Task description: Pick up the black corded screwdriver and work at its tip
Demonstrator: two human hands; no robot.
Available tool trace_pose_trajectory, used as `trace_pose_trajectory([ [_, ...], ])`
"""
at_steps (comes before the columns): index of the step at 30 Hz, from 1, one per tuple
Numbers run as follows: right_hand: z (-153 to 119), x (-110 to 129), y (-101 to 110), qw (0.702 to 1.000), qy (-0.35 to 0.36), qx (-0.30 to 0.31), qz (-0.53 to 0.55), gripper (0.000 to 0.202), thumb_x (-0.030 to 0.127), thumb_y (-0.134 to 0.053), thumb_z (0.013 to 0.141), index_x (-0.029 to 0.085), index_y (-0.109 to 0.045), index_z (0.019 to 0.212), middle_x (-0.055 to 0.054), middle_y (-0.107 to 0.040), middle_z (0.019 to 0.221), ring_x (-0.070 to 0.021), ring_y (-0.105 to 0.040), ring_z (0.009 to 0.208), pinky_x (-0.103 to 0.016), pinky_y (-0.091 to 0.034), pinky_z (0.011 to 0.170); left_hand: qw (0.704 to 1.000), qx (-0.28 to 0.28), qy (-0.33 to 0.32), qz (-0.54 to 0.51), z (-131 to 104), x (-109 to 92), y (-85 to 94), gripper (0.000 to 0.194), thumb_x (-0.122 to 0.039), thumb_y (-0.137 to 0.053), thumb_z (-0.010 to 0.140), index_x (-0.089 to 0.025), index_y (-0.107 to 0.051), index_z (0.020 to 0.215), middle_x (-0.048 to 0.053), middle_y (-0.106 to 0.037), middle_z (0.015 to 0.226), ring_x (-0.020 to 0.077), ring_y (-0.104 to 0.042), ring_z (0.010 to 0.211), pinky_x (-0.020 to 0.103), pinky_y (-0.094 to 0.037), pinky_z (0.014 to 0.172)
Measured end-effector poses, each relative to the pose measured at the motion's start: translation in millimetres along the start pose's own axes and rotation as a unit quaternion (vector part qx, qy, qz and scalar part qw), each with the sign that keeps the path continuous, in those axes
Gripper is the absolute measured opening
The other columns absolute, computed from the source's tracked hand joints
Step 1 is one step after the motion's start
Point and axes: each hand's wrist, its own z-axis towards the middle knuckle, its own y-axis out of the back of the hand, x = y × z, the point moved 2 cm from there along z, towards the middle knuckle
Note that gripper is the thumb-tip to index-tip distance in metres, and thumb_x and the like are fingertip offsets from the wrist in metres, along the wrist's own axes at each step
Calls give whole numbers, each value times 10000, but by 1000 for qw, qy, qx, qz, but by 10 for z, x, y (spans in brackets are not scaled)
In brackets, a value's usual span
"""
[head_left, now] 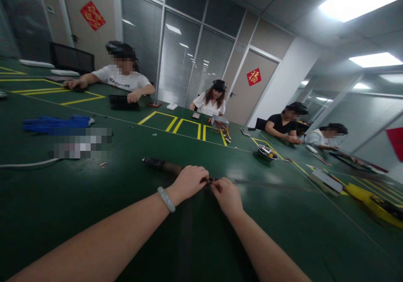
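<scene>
A long dark cylindrical device (168, 167) lies across the green table in front of me, with a small metallic tip at its left end and a brownish middle part. My left hand (190, 182), with a pale bangle at the wrist, closes over its right part and hides some of it. My right hand (227, 193) is closed in a pinch at a small dark piece (210, 182) between the two hands. The fingertips almost meet there. Whether that piece belongs to the device I cannot tell.
Blue gloves (56, 123) and a white cable (30, 164) lie to the left. A metal bowl (267, 152) with small parts stands to the right, near a yellow object (374, 204). Wires hang from a box (220, 122) farther back. Several people sit around the green table (126, 227).
</scene>
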Motion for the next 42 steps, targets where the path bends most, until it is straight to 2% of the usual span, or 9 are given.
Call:
trace_pose_trajectory([
  [8, 51, 17, -3, 1000, 10, 11, -20, 183, 256, -505, 920, 218, -665, 841, -19, -623, 845, -147, -584, 775, -252, -426, 708, 1000, 5, 6, 6, 2, -20, -15, 56, -270, -602, 889, -218, -621, 885, 13, -632, 927, 201, -590, 898, 327, -408, 789],
  [14, 86, 6, -45, 991, 76, 16, -111, 209, 246, -475, 952, 227, -676, 899, -22, -639, 900, -149, -573, 845, -262, -411, 789, 1000, 8, 5, 15, 5, -28, -12, 14, -224, -604, 882, -215, -611, 892, 13, -629, 920, 195, -596, 896, 327, -415, 808],
  [18, 90, 50, -55, 979, 109, 20, -169, 242, 252, -449, 968, 228, -676, 887, -33, -639, 891, -161, -558, 857, -267, -402, 786, 1000, 10, 0, 25, 3, -33, -7, 39, -210, -615, 869, -210, -603, 906, 21, -627, 924, 194, -601, 893, 323, -419, 815],
  [31, 20, -9, 16, 998, 22, -3, -61, 179, 290, -503, 934, 232, -670, 906, -20, -657, 912, -159, -587, 879, -278, -414, 813, 1000, -2, -1, 6, -14, -1, 12, 60, -258, -627, 876, -211, -613, 910, 20, -640, 941, 201, -606, 915, 330, -423, 821],
  [42, 41, -6, 25, 999, 4, -22, -33, 201, 296, -490, 930, 225, -676, 904, -26, -656, 897, -162, -592, 856, -271, -421, 770, 1000, -19, 7, -23, -18, 29, -16, 63, -255, -642, 859, -226, -638, 915, 5, -652, 931, 202, -604, 903, 338, -418, 821],
])
